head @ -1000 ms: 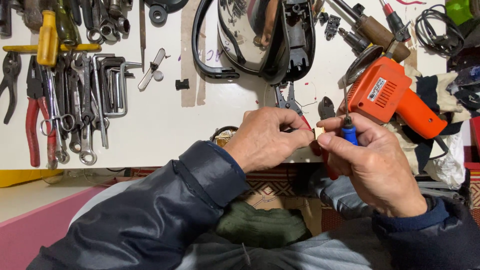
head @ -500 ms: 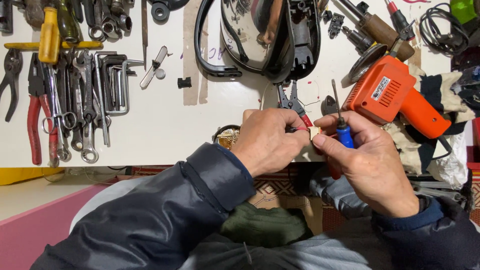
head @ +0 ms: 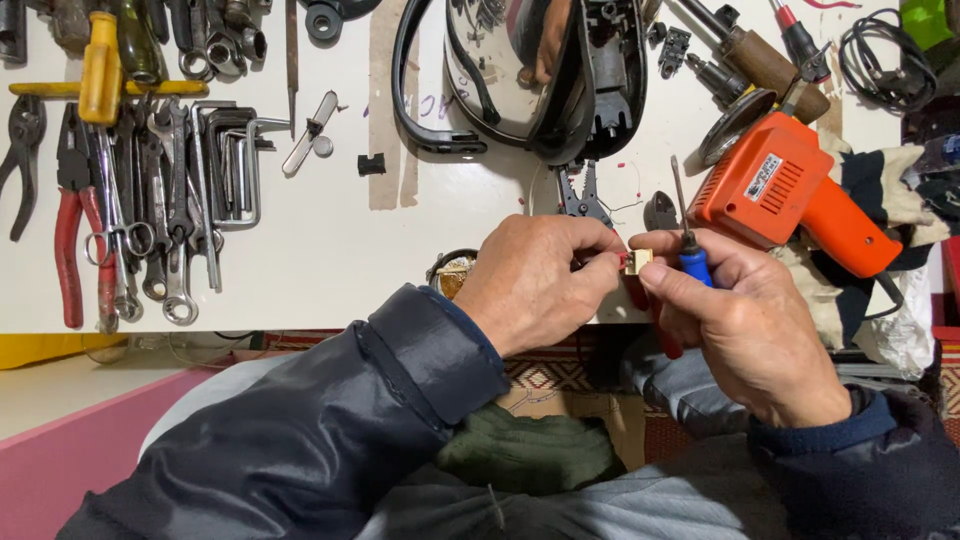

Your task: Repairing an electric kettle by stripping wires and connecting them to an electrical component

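Pinching small cream part (head: 637, 261) between fingertips of left hand (head: 535, 280), just over white bench (head: 330, 270) edge. Right hand (head: 745, 320) closed around blue-handled screwdriver (head: 688, 240), shaft pointing away, not yet on part. Judged early: red wire end (head: 622, 262) at part, fastening unfinished. Orange heat tool (head: 790, 195) idle nearby.

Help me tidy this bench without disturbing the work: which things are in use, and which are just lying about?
In use: left hand and right hand pinching a small tan connector; blue-handled screwdriver in the right hand.

Lying about: orange power tool, car side mirror, red-handled pliers, spanners, hex keys.
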